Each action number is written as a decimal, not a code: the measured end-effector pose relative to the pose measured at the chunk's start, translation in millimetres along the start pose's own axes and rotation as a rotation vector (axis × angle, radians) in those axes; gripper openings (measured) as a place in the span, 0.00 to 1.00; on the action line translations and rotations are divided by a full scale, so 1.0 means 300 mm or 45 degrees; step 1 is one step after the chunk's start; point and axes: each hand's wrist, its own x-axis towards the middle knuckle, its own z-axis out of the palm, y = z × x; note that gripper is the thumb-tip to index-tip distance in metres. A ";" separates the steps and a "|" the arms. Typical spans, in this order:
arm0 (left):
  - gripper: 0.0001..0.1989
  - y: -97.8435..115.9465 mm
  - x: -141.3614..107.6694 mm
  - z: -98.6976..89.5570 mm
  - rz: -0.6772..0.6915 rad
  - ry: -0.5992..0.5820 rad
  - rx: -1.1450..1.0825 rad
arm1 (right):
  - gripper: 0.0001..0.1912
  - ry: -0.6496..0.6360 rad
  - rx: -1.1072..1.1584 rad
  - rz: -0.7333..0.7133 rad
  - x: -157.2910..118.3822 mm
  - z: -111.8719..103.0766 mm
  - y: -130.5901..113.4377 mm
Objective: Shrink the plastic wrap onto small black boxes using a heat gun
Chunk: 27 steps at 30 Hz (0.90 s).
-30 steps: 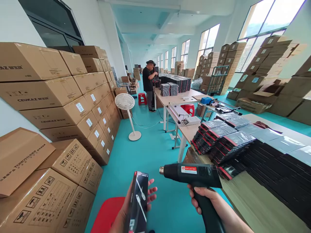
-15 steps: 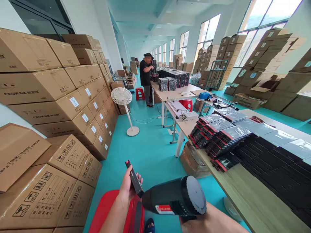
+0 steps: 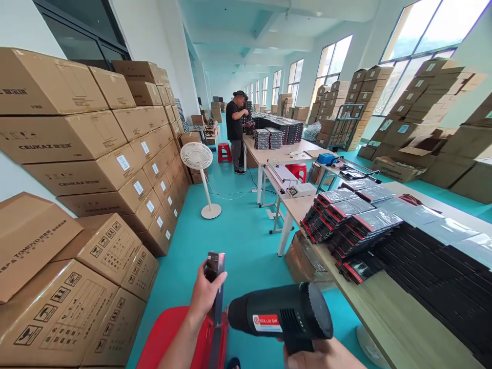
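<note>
Turquoise floor (image 3: 246,236) runs down a long, bright room; stacked cartons (image 3: 92,138) line the left side, with a white fan (image 3: 196,154) beyond the near ones. Left hand (image 3: 205,294): fingers closed around a slim dark box (image 3: 219,306), thumb across it; box stands roughly upright, near centre, above a red stool (image 3: 165,333). Right hand (image 3: 319,353): wrapped around the handle of a black heat gun (image 3: 279,310), its nozzle end directed left, close to the box's lower part; contact cannot be told. Right: long table (image 3: 388,292) bearing piles of flat dark packages (image 3: 369,218). Far: a person (image 3: 235,123) in a black top stands beside another table (image 3: 284,154).
</note>
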 end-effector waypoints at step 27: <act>0.37 -0.062 -0.002 -0.059 1.077 -0.483 1.208 | 0.15 0.073 -0.016 -0.217 0.011 -0.078 -0.256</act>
